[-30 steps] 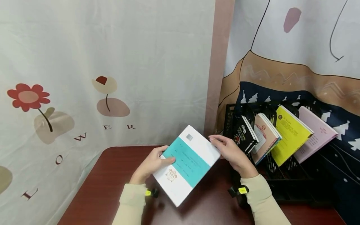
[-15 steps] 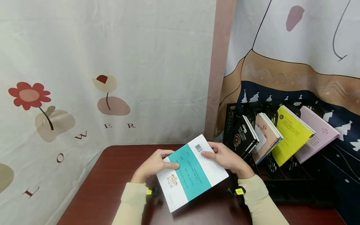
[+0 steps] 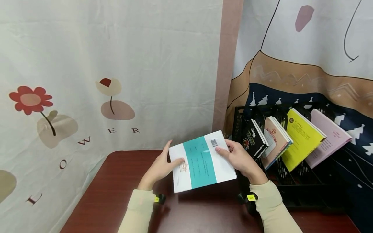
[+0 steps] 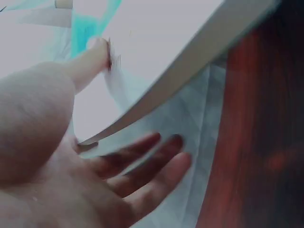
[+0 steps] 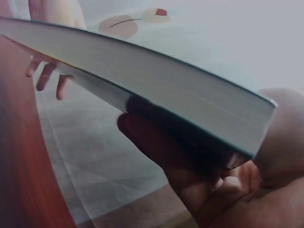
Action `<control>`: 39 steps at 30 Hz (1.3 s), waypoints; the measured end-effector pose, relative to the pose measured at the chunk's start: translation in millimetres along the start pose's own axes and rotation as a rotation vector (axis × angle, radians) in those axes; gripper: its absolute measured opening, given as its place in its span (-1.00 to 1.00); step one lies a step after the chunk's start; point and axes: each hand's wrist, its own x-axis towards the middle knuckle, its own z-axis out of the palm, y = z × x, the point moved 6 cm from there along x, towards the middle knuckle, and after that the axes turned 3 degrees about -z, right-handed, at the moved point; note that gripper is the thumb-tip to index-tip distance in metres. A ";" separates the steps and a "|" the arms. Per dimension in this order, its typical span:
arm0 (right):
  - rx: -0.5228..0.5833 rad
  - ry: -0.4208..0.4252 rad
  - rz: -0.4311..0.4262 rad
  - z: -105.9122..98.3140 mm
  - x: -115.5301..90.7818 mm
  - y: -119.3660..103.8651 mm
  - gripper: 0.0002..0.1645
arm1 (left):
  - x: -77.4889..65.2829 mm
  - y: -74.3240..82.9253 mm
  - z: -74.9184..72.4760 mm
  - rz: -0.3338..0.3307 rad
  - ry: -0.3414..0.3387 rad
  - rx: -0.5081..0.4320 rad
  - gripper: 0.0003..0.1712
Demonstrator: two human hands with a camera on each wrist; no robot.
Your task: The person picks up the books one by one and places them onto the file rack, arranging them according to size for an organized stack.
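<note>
A white book with a wide turquoise band and a barcode is held up over the table, cover facing the head camera. My right hand grips its right side, thumb on the cover near the barcode; in the right wrist view, fingers lie under the thick book. My left hand is at the left edge with its thumb on the cover. In the left wrist view, that hand's fingers are spread loosely below the book, apart from its underside.
A black rack stands on the right of the reddish-brown table. Leaning in it are black books, pinkish books, a yellow book and a pink book. A printed curtain hangs behind.
The book has turned counterclockwise until its lower edge is closer to level, and it has risen slightly. My right hand has taken hold of its right side, while the left fingers have loosened and spread.
</note>
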 end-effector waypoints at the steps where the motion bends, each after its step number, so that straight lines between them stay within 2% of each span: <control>1: 0.012 0.020 -0.002 -1.7 0.4 -0.4 -0.39 | -1.1 1.1 1.0 -0.011 -0.015 -0.019 0.26; 4: 0.056 0.077 -0.003 -5.0 2.2 -1.9 -0.39 | -1.4 5.3 8.3 -0.023 -0.060 -0.116 0.07; 6: 0.086 0.116 -0.014 -6.2 3.2 -2.6 -0.39 | 1.6 6.6 14.0 -0.028 -0.050 -0.192 -0.14; 8: 0.113 0.151 -0.017 -6.2 2.9 -2.2 -0.37 | 5.5 5.1 19.9 -0.052 -0.012 -0.250 -0.23; 11: 0.126 0.190 -0.015 -6.2 2.5 -1.1 -0.36 | 10.0 4.4 25.3 -0.082 0.071 -0.338 -0.24; 15: 0.107 0.185 0.012 -5.6 2.1 1.0 -0.36 | 10.3 5.0 25.2 -0.078 0.118 -0.442 -0.31; 18: 0.081 0.122 0.039 -4.1 3.0 3.2 -0.34 | 8.6 7.0 17.7 -0.051 0.135 -0.474 -0.37; 21: 0.045 0.044 0.075 -3.4 3.9 6.6 -0.25 | 5.5 10.0 3.1 -0.018 0.170 -0.462 -0.39; 23: 0.006 0.023 0.091 -6.0 3.6 8.1 -0.16 | 2.5 12.0 -8.3 0.009 0.187 -0.436 -0.43; 26: -0.087 0.026 0.077 -10.7 1.9 7.6 -0.10 | -3.8 13.5 -22.2 0.042 0.172 -0.385 -0.50; 28: -0.145 0.028 0.050 -11.5 0.0 4.9 -0.15 | -6.3 14.1 -27.5 0.062 0.144 -0.340 -0.54; 31: -0.195 -0.011 0.005 -5.3 -2.8 -0.1 -0.26 | -8.5 16.7 -29.1 0.093 0.084 -0.278 -0.60; 34: -0.174 -0.087 -0.007 7.9 -4.4 -2.0 -0.32 | -10.6 21.1 -24.7 0.131 0.008 -0.213 -0.65; 39: -0.164 -0.209 0.021 34.2 -4.4 3.0 -0.24 | -14.2 26.6 -12.9 0.161 -0.107 -0.161 -0.70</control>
